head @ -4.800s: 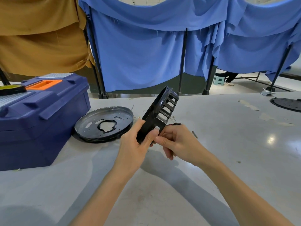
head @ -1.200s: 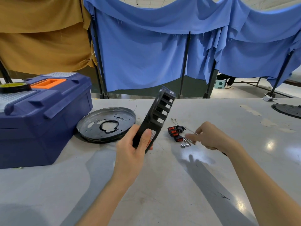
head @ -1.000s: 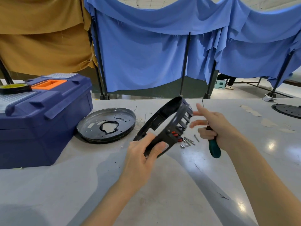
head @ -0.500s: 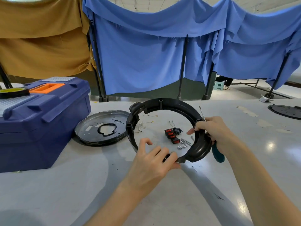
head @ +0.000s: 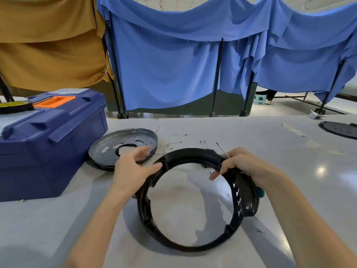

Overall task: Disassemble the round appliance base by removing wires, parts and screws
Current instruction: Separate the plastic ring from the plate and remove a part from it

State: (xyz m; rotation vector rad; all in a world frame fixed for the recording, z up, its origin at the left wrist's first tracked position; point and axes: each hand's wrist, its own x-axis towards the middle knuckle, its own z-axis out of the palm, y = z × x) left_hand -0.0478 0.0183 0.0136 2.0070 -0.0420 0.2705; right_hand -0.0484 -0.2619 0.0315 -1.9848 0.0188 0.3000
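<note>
The round appliance base is a black plastic ring point(head: 183, 246), hollow in the middle and held tilted just above the grey table point(head: 289, 171). My right hand point(head: 249, 169) grips its upper right rim together with a screwdriver point(head: 260, 192). The teal handle of the screwdriver pokes out below the hand and its thin shaft sticks up above it. My left hand point(head: 131, 171) is at the upper left rim with the thumb lying on it. Its fingers are spread straight and blurred. Several loose screws point(head: 212, 172) lie on the table behind the ring.
A dark round metal plate point(head: 108, 149) lies left of the ring, beside a blue toolbox point(head: 48, 147) with a tape roll point(head: 13, 106) on its lid. Thin wires point(head: 170, 140) lie behind it. Another black disc point(head: 340, 130) sits far right. Blue and brown cloths hang behind the table.
My right hand picked up the screwdriver and took hold of the ring. The ring turned from edge-on to facing me and came lower and nearer. My left hand shifted to the upper left rim and loosened.
</note>
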